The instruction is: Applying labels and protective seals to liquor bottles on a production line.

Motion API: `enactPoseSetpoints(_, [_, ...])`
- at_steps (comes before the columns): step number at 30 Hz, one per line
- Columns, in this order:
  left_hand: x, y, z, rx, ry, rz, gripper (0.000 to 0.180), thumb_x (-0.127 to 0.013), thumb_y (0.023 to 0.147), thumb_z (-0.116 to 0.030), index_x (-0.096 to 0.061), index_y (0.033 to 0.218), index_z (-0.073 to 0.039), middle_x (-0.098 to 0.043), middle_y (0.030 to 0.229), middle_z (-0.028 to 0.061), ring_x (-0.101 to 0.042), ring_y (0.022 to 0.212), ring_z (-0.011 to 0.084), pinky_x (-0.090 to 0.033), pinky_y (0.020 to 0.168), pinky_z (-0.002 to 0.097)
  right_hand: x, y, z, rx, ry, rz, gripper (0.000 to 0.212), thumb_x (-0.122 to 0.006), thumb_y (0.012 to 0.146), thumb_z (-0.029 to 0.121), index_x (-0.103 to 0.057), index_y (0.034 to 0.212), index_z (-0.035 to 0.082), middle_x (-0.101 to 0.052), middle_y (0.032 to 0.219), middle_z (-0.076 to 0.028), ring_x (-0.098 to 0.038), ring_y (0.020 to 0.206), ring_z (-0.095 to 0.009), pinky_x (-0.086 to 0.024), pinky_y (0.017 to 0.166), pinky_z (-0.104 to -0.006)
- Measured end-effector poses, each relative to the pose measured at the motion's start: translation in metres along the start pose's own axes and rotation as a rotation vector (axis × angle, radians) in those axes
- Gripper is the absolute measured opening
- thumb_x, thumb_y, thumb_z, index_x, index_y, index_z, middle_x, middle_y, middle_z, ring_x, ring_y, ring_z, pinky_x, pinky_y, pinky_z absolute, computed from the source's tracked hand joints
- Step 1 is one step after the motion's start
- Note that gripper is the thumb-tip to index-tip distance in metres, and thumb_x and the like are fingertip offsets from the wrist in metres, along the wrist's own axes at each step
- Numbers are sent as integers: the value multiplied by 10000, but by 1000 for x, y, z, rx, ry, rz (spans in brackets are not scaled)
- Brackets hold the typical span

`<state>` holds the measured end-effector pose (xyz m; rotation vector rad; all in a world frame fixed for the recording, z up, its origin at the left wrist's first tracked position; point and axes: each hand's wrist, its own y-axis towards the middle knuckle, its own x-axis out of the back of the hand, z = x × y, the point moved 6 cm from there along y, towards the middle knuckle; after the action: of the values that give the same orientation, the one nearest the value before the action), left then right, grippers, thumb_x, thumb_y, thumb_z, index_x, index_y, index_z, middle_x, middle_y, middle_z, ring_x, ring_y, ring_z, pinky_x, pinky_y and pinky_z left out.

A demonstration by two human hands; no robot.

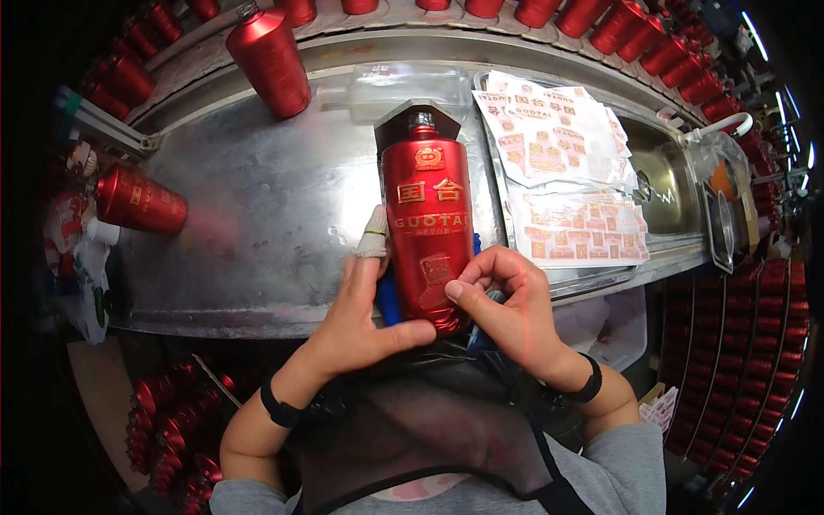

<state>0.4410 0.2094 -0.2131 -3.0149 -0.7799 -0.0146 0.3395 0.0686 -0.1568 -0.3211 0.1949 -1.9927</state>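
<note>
A red metallic bottle [421, 236] with raised gold lettering lies before me, its neck pointing away and its base toward me. A dark angular rest [390, 129] shows behind its neck. My left hand [365, 296] holds the bottle from the left, thumb across its lower end. One left finger wears a pale finger cover [372, 245]. At the bottle's lower right, the thumb and index finger of my right hand [506, 300] are pinched together, beside a small rectangular gold-edged label [436, 270] on the red surface. What lies between those fingertips is hidden.
Sheets of gold and red stickers [558, 154] lie right of the bottle, before a metal sink [669, 189]. Red bottles stand [270, 64] and lie [142, 199] on the metal worktop [257, 257]. A row of red bottles [618, 26] lines the back. A clear plastic tray [399, 90] sits behind.
</note>
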Motion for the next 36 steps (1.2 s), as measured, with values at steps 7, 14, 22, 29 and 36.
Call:
enactPoseSetpoints(7, [0, 8, -5, -39, -105, -155, 957, -728, 875, -210, -90, 1533, 66, -262, 1550, 228, -308, 1433, 307, -249, 1172, 405, -3, 2, -5, 13, -93, -42, 156, -721, 865, 90, -579, 860, 25, -571, 790, 20, -483, 711, -47, -420, 654, -210])
enactPoseSetpoints(14, [1, 9, -4, -59, -105, -127, 948, -723, 880, -192, -88, 1529, 78, -257, 1562, 225, -301, 1438, 295, -238, 1175, 399, 15, 5, -28, -176, 144, -77, 230, -772, 839, 132, -562, 895, 55, -514, 777, 58, -428, 696, -3, -361, 603, -164])
enactPoseSetpoints(22, [-2, 10, -6, -9, -128, -115, 987, -734, 861, -251, -87, 1540, 56, -249, 1572, 200, -281, 1450, 282, -213, 1185, 412, 7, 6, -30, -32, 15, -30, 348, -807, 829, 188, -490, 915, 75, -449, 799, 62, -372, 673, 6, -333, 578, -159])
enactPoseSetpoints(29, [1, 8, -4, -31, -121, -106, 978, -732, 878, -211, -64, 1533, 73, -251, 1567, 223, -290, 1446, 296, -229, 1178, 397, 4, 8, -27, -20, 39, -11, 359, -811, 828, 181, -474, 904, 81, -440, 793, 60, -373, 654, 6, -332, 562, -166])
enactPoseSetpoints(36, [-2, 9, -3, -33, -122, -103, 1015, -757, 861, -229, -58, 1531, 77, -251, 1565, 233, -299, 1441, 294, -229, 1178, 398, 5, 9, -30, -19, 52, -16, 354, -805, 833, 177, -469, 893, 83, -435, 786, 61, -368, 645, 4, -327, 549, -170])
